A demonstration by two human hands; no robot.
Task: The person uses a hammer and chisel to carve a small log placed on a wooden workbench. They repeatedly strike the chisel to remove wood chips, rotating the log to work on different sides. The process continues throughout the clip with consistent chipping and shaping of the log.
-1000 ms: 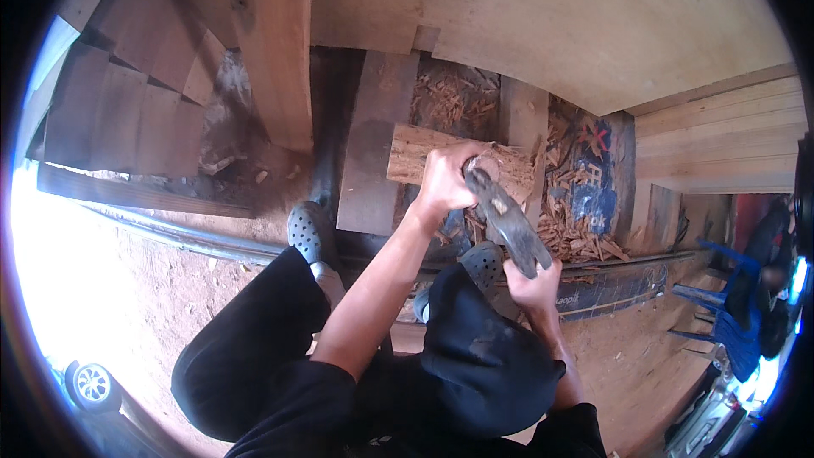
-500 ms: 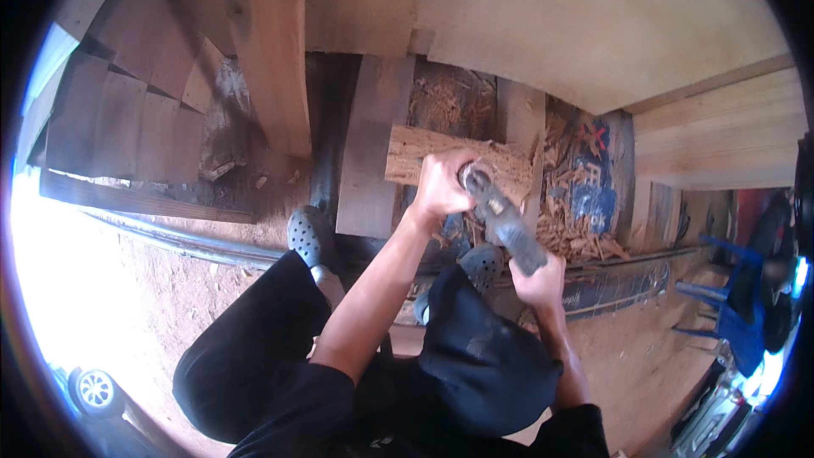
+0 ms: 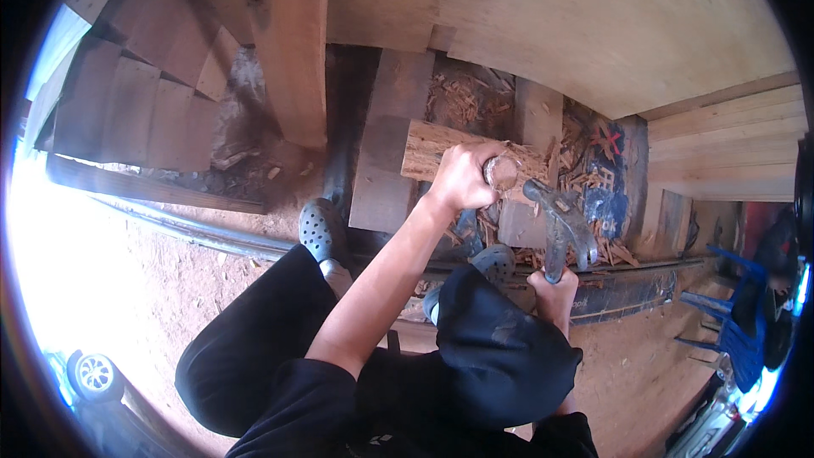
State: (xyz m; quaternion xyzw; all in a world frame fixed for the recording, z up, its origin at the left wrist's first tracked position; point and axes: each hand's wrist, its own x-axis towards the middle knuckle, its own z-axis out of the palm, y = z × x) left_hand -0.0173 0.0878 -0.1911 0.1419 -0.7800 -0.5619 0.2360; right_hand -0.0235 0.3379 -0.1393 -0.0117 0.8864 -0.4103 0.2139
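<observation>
My left hand (image 3: 466, 174) is wrapped round a chisel with a thick, round-ended wooden handle (image 3: 504, 172); its blade is hidden under the hand. It is held over a rough, pale wooden block (image 3: 426, 151) that lies across two planks. In my right hand (image 3: 555, 293), closed round the handle, is a claw hammer (image 3: 558, 225). The hammer's head is up, to the right of the chisel's end and apart from it. Wood chips (image 3: 462, 102) lie behind the block and to its right.
My clog-shod feet (image 3: 322, 229) stand near the planks (image 3: 390, 131). A large plywood panel (image 3: 551, 25) overhangs the far side, beside an upright timber (image 3: 288, 51). Stacked boards (image 3: 721, 153) are at right, a blue plastic chair (image 3: 738, 331) beyond. A vehicle wheel (image 3: 95, 373) shows lower left.
The hammer has moved away from the chisel's end, down and right, with its head tipped up. My left hand still grips the chisel over the block. The whole view has shifted slightly.
</observation>
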